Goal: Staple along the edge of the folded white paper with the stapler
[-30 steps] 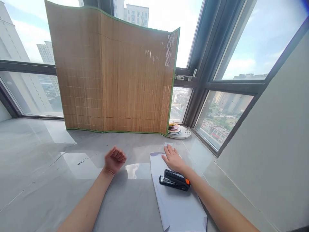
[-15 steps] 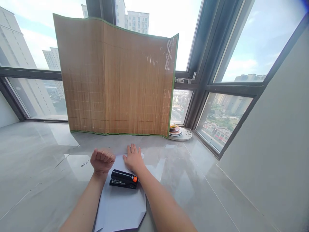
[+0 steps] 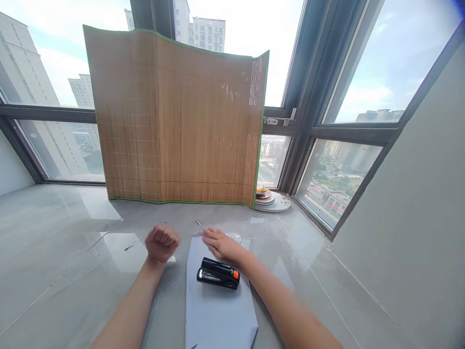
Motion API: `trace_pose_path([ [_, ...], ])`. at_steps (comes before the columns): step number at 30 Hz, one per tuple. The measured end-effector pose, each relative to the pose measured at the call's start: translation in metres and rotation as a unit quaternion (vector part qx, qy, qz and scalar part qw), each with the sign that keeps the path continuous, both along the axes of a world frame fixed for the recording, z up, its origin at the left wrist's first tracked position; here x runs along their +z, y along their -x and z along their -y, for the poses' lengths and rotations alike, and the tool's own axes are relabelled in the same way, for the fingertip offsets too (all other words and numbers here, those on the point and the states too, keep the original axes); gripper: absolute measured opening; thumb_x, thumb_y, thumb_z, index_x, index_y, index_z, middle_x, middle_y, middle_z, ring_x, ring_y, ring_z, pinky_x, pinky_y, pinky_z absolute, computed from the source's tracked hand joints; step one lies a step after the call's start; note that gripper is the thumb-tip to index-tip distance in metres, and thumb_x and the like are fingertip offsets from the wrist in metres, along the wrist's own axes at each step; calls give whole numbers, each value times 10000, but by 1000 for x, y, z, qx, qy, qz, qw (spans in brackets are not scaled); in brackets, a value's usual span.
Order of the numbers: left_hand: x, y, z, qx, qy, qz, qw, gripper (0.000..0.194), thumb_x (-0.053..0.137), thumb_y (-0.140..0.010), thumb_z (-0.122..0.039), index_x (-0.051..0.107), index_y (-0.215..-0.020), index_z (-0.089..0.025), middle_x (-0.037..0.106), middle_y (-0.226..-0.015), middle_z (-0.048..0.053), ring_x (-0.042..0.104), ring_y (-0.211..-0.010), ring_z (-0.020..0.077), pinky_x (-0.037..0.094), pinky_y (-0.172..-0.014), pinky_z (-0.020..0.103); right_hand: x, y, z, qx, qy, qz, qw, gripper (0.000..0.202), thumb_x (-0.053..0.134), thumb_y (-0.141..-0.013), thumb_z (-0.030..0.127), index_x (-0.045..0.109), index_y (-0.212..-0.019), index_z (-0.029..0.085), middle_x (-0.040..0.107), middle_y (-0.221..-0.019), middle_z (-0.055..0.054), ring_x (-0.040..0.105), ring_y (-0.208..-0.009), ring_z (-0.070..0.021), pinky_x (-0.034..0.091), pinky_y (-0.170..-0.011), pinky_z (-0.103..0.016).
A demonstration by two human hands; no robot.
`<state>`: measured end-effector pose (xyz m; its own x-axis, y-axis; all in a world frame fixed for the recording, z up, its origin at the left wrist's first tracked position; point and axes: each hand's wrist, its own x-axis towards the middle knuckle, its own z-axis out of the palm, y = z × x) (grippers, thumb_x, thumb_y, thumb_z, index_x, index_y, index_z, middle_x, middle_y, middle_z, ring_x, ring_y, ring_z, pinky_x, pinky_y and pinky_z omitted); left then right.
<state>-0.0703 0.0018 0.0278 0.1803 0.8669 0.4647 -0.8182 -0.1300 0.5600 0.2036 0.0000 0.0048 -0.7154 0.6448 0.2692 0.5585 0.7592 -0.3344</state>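
My left hand (image 3: 162, 243) is closed in a fist above the tiled surface, left of the paper. Whatever it may hold is hidden inside the fingers. My right hand (image 3: 225, 246) lies flat on the far end of a white sheet of paper (image 3: 220, 315), fingers stretched out to the left. Just below that hand, a black stapler (image 3: 218, 274) with an orange button rests on the sheet, its closed body angled slightly. Beyond the right wrist lies a silvery strip (image 3: 234, 237), partly covered. The paper's near right corner looks folded.
A bamboo mat (image 3: 181, 126) with green edging stands upright against the windows. Stacked plates (image 3: 273, 201) sit by its right end. Small metallic bits (image 3: 131, 245) and a short strip (image 3: 198, 222) lie on the grey tiles (image 3: 90, 291). A white wall (image 3: 407, 232) rises at right.
My right hand has moved right, its fingers turning leftward, and the paper and stapler have shifted right with it. The short strip beyond the sheet has come into view. My left fist shifted slightly right.
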Motion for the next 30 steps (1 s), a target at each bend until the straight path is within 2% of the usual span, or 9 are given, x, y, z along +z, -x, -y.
trace_pose_path([
  [5,-1,-21,-3,-48,38,-124,990,716,611,-939,-486,69,-559,-211,-51,-567,-79,4,-459,87,125,-433,281,-1,-60,5,-40,13,-8,999,442,434,-1089,262,574,-1507,238,370,-1679,-93,309,-1579,-274,293,-1287,-534],
  [8,1,-43,0,0,23,-279,960,659,655,-931,-517,244,-521,-205,138,-536,-74,150,-472,84,200,-472,258,-4,-73,6,-58,-6,-19,998,409,435,-1088,270,626,-1449,237,407,-1664,-92,326,-1572,-274,298,-1283,-533],
  [11,1,-63,5,83,-73,-469,876,441,647,-960,-515,619,-683,-173,456,-606,-21,405,-557,116,331,-549,242,-4,-75,3,-66,-57,-58,994,365,459,-1064,250,674,-1358,228,527,-1577,-119,446,-1495,-279,358,-1236,-541],
  [14,-1,-73,9,105,-216,-576,781,239,659,-964,-422,766,-1042,-223,711,-1025,74,625,-966,219,500,-844,319,0,-78,4,-112,-96,-161,976,301,448,-1063,284,728,-1088,178,718,-1197,-143,641,-1152,-253,512,-1031,-449],
  [17,-5,-74,10,106,-296,-615,723,214,612,-987,-330,768,-1104,-243,704,-1237,105,607,-1165,251,463,-1047,401,11,-87,14,-131,-38,-232,963,490,415,-1091,457,613,-739,180,599,-755,-38,562,-759,-177,492,-766,-316],
  [19,-6,-74,11,123,-308,-641,692,202,589,-992,-296,767,-1070,-240,716,-1207,100,619,-1142,249,458,-1053,410,19,-93,25,-80,48,-225,970,538,459,-1052,608,581,-747,182,552,-757,-7,509,-718,-153,443,-711,-281],
  [22,-4,-74,13,156,-290,-674,661,186,568,-985,-270,746,-1033,-241,722,-1150,81,639,-1091,241,467,-1009,384,29,-99,43,20,163,-173,971,575,697,-845,751,615,-973,196,603,-961,-16,526,-811,-161,437,-735,-272],
  [25,2,-75,16,168,-273,-692,647,174,557,-976,-266,724,-1019,-246,716,-1137,66,648,-1078,234,464,-983,361,32,-96,55,56,199,-106,973,638,877,-689,622,604,-1101,218,625,-1037,-18,537,-863,-183,436,-768,-280],
  [30,5,-73,17,183,-261,-716,621,176,547,-966,-261,715,-1017,-256,706,-1126,54,654,-1057,236,452,-976,368,41,-92,60,67,161,-116,978,213,712,-809,273,628,-995,212,615,-907,-1,524,-821,-173,401,-766,-281],
])
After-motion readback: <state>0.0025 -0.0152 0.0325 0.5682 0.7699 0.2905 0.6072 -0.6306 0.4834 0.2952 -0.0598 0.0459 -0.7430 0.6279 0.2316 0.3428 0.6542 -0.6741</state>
